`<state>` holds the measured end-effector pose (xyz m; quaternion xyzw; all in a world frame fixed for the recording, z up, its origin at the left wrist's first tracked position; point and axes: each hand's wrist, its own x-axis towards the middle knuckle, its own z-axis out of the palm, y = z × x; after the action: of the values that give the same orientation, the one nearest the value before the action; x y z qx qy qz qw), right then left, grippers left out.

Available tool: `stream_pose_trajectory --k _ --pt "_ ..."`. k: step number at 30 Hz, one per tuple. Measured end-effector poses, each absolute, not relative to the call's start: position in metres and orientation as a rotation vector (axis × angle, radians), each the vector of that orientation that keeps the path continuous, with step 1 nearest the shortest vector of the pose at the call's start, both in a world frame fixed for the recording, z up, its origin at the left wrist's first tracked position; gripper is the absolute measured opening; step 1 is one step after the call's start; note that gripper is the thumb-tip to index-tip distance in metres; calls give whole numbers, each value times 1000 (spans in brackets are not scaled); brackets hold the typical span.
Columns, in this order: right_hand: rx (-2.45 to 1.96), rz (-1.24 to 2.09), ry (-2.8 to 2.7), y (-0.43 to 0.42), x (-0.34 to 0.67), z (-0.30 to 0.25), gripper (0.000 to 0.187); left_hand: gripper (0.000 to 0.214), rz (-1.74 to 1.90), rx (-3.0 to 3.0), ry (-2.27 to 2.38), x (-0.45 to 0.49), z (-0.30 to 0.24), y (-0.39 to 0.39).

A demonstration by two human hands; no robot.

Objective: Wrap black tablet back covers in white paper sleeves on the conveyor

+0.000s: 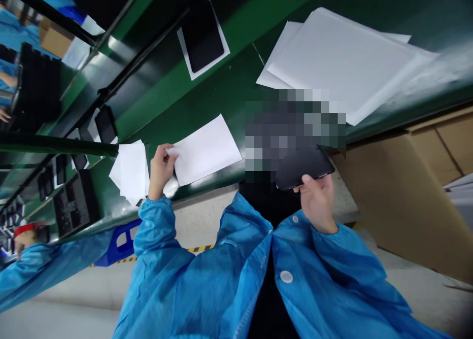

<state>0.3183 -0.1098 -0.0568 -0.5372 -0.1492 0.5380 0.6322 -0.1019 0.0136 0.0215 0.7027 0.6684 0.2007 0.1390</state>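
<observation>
Between the thumb and fingers of my left hand (162, 167) is the left corner of a white paper sheet (209, 149), which lies along the front edge of the green bench. My right hand (318, 198) grips a flat black tablet-like device (305, 169) by its near edge, just in front of the bench. Part of the area behind the device is pixelated and hidden. To the left of my left hand lies a small stack of white sheets (133, 169). Farther back, another black device (203, 38) rests on a white sheet.
Large white sheets (343, 58) are piled at the bench's right. An open cardboard box (402, 196) stands at the right below it. On the left are a green bar (55, 144), a dark tray (76, 201) and a blue-sleeved co-worker's hand (25, 239). More devices line the bench.
</observation>
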Motion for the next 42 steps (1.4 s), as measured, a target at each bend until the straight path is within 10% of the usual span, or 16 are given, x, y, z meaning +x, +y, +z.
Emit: stream_pose_trajectory --k 42 --pt "-1225 1306 -274 -109 313 -75 46 15 121 2419 1301 69 28 47"
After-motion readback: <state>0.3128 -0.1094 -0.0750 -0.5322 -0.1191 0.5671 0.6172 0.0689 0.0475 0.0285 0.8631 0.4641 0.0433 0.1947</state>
